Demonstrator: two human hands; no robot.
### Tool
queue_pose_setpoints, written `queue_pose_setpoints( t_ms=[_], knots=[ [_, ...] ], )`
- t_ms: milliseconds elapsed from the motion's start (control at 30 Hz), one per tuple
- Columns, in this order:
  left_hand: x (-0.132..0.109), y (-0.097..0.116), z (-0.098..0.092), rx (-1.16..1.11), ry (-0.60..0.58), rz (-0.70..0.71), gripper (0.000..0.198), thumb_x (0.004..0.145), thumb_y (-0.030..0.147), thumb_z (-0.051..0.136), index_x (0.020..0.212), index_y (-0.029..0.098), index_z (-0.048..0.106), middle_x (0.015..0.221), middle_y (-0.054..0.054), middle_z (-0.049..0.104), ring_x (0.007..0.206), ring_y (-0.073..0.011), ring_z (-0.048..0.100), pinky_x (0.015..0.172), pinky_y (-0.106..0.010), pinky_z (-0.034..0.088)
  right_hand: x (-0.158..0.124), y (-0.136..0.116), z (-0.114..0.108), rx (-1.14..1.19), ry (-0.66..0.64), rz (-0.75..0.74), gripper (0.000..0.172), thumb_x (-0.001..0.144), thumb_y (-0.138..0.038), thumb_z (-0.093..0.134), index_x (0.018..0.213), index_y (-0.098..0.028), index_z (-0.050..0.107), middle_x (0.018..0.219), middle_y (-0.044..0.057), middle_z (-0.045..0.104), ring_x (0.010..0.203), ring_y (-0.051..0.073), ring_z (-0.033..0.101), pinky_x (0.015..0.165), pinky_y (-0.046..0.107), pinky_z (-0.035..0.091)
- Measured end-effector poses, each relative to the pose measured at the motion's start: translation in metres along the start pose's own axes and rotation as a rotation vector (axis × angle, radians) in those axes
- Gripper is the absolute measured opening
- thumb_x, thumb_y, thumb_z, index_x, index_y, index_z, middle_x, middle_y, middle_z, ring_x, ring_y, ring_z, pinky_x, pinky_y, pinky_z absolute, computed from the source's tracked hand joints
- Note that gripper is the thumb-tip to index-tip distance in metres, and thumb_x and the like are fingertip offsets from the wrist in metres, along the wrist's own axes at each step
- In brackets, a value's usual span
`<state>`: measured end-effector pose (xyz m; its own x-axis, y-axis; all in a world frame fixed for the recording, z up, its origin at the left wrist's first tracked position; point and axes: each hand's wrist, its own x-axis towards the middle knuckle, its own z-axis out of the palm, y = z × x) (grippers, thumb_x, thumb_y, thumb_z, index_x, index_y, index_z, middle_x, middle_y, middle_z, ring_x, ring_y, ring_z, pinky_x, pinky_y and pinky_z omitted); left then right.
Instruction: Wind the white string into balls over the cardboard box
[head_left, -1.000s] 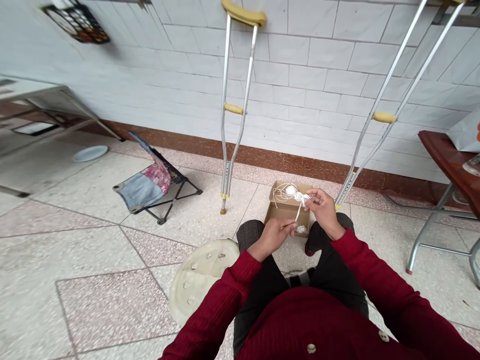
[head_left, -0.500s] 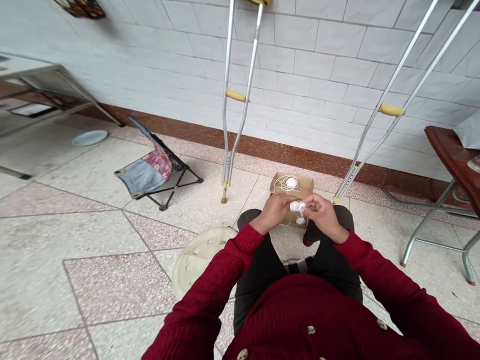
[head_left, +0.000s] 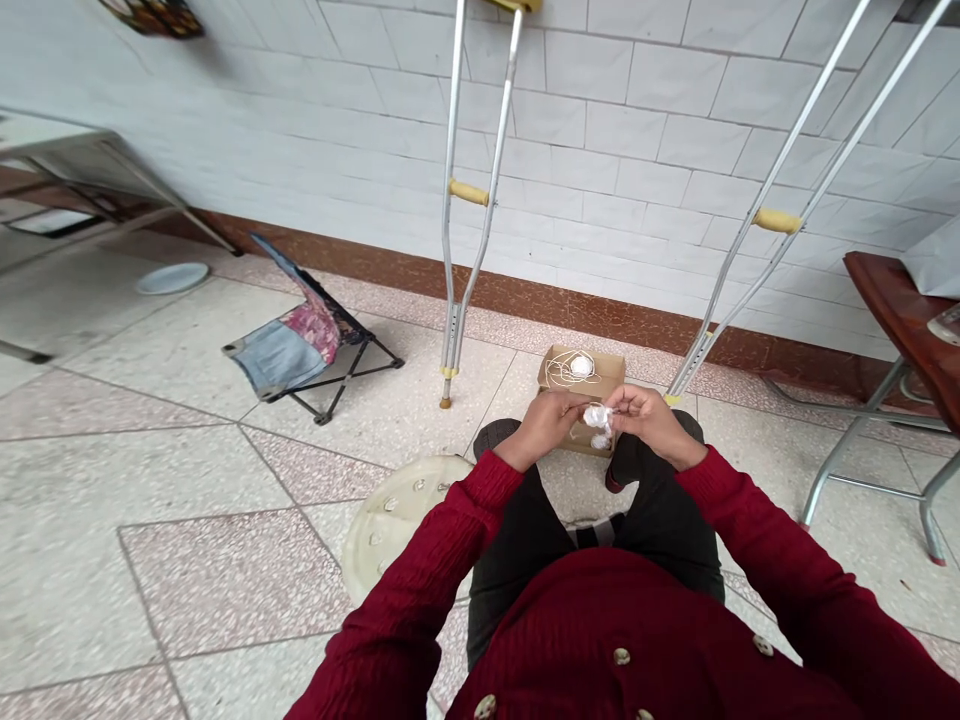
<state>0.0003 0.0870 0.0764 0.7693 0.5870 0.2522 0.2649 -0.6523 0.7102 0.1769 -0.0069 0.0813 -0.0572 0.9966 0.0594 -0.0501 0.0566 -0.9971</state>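
Observation:
My left hand (head_left: 544, 425) and my right hand (head_left: 651, 418) meet above an open cardboard box (head_left: 581, 362). Fingers of both hands pinch a small white wad (head_left: 597, 415), possibly wrapped cord or fabric. Inside the box, a white ball (head_left: 581, 366) lies among loops of thin white string (head_left: 562, 373). A second small white ball (head_left: 600, 441) sits just below the wad, close to my fingers. The box's lower part is largely hidden by my hands.
The box stands on the tiled floor between my knees (head_left: 499, 433) and a pair of aluminium crutches (head_left: 454, 250) leaning on the tiled wall. A folding low seat (head_left: 300, 345), round plastic lid (head_left: 397, 520) and brown-topped table (head_left: 892, 310) stand nearby.
My hands have come together over the box and now both pinch the white wad. The thin white strip seen earlier in my left hand no longer shows. The view has shifted slightly.

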Motion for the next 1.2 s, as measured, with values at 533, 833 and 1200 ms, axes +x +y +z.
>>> queue_pose_setpoints(
  t_ms=[533,833,1200],
  knots=[
    [-0.002,-0.019,0.018,-0.411,-0.075,-0.126,0.029,0.088,0.028,0.051,0.071,0.012,0.069,0.066,-0.002,0.066,0.063,-0.0124,0.057,0.064,-0.023,0.042,-0.005,0.000,0.008,0.104,0.061,-0.027,0.033,0.072,-0.032,0.076,0.101,-0.021,0.065,0.089,0.004,0.069,0.071,0.016,0.064,0.058,0.027,0.053],
    [-0.027,-0.012,0.033,-0.647,-0.027,-0.244,0.030,0.084,0.036,0.061,0.100,0.012,0.070,0.085,-0.006,0.071,0.081,-0.0179,0.063,0.076,-0.027,0.046,0.006,0.021,0.011,0.087,0.294,-0.075,0.020,0.073,-0.027,0.071,0.091,-0.021,0.064,0.079,-0.001,0.066,0.052,0.010,0.058,0.052,0.024,0.050],
    [-0.015,0.011,0.016,-0.908,-0.069,-0.318,0.033,0.087,0.042,0.058,0.088,0.011,0.069,0.065,-0.004,0.066,0.070,-0.0160,0.064,0.081,-0.031,0.046,0.004,0.025,0.024,0.048,0.368,-0.062,0.018,0.075,-0.028,0.066,0.088,-0.022,0.057,0.077,-0.002,0.062,0.057,0.011,0.055,0.052,0.023,0.044]
  ],
)
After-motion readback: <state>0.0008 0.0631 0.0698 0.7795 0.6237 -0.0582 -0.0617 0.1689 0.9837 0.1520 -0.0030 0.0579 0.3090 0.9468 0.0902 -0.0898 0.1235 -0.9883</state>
